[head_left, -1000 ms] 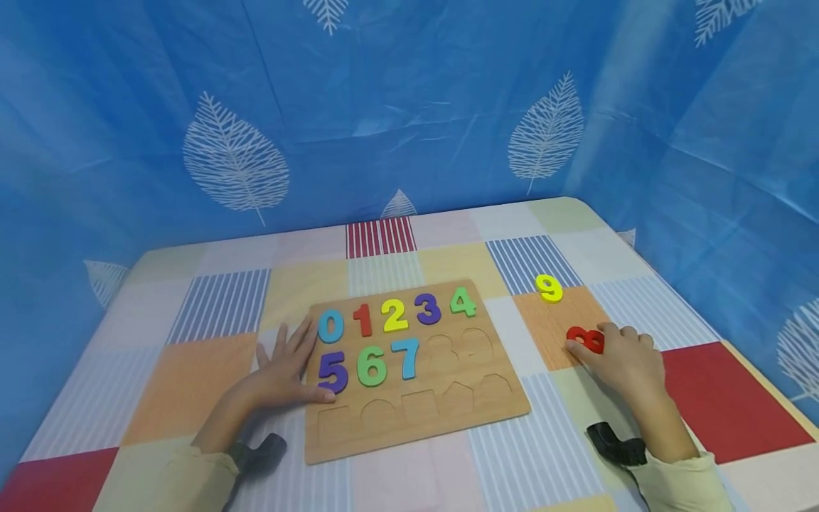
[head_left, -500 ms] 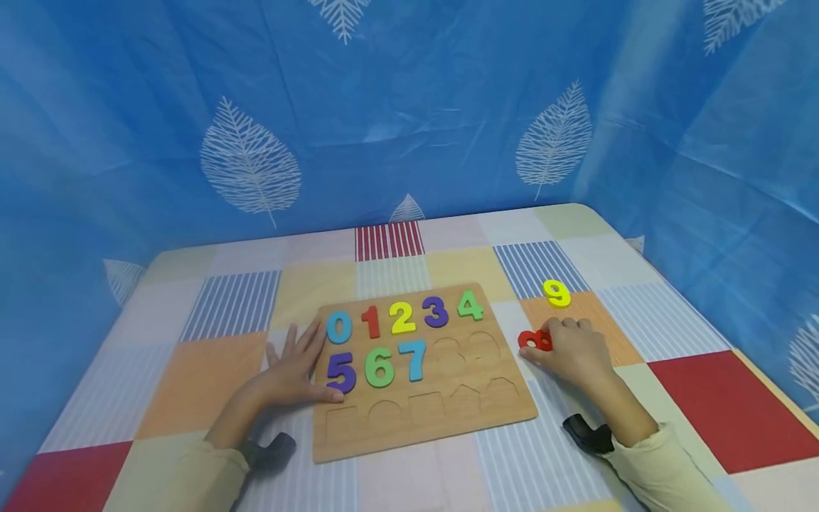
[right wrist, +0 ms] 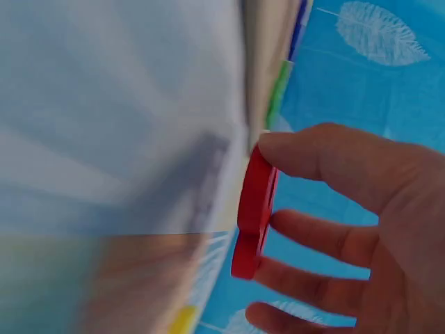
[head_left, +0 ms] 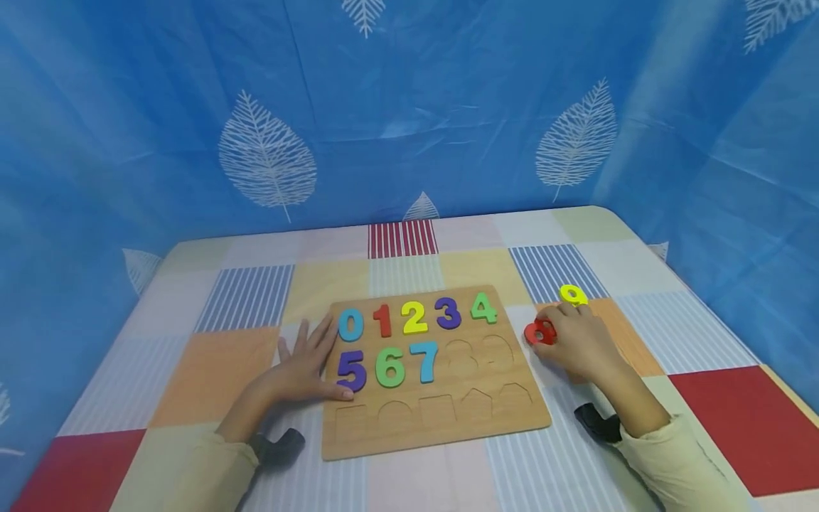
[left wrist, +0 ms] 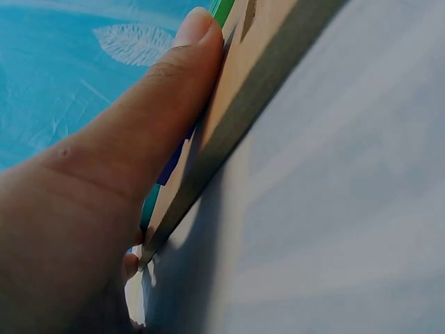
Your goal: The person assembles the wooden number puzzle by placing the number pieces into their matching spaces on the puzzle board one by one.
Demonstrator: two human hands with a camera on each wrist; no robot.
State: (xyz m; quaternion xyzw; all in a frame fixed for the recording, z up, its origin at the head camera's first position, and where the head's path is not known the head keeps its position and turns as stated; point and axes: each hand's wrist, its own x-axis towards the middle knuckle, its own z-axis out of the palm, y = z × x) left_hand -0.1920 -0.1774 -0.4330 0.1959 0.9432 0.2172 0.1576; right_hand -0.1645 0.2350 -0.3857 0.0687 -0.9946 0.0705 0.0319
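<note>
A red number 8 piece (head_left: 539,332) is pinched between the thumb and fingers of my right hand (head_left: 581,343), just right of the wooden number board (head_left: 441,430). The right wrist view shows this red piece (right wrist: 256,202) edge-on, raised off the cloth. My left hand (head_left: 301,373) rests at the board's left edge with its fingers spread. Its thumb (left wrist: 174,90) lies on the board beside the purple 5 (head_left: 350,371). Coloured numbers 0 to 7 sit on the board in two rows. Right of the blue 7 (head_left: 424,361) are bare outlined recesses (head_left: 462,357).
A yellow number 9 piece (head_left: 572,294) lies on the patchwork tablecloth (head_left: 435,483) behind my right hand, partly covered by it. Outlined shape recesses (head_left: 438,411) run along the board's front. A blue leaf-print curtain (head_left: 409,107) hangs behind and beside the table.
My right hand has carried the red 8 leftward from the orange patch to near the board, turning it on the way. The left hand keeps its place on the board. The view has shifted slightly.
</note>
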